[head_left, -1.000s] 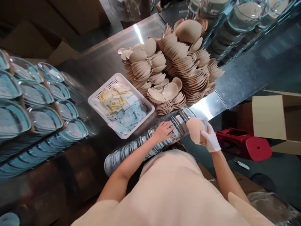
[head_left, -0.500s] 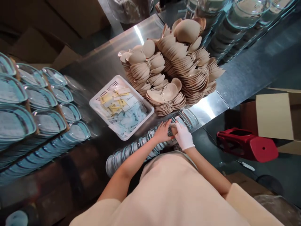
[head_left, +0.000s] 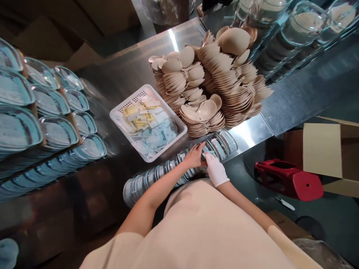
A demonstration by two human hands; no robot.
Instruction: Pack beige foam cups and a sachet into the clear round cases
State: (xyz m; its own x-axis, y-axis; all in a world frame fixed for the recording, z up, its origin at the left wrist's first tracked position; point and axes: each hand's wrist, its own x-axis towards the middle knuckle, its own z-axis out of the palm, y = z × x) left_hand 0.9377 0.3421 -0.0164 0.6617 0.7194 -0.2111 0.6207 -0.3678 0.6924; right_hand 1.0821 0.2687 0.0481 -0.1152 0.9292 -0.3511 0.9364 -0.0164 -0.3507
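A row of clear round containers (head_left: 153, 178), packed on edge, runs along the front edge of the steel table. My bare left hand (head_left: 194, 155) lies on this row with its fingers stretched over the rims. Close beside it, my right hand (head_left: 215, 170), in a white glove, is closed with thumb and fingers pinched on a small pale packet (head_left: 209, 153). The packet is at the containers' rims; whether it is inside one I cannot tell. Behind the row stands a white perforated basket (head_left: 114, 113) of yellow, white and bluish packets (head_left: 154, 136).
Stacked wooden spoons (head_left: 206, 112) in bundles stand behind my hands. Tall stacks of clear containers (head_left: 56, 130) fill the left, with more clear containers (head_left: 305, 24) at back right. A red device (head_left: 288, 177) and an open cardboard box (head_left: 322, 149) are at right.
My right hand has drawn slightly down and left, closer to my left hand, uncovering more containers at the row's right end. My left hand stays on the row. The view has shifted a little.
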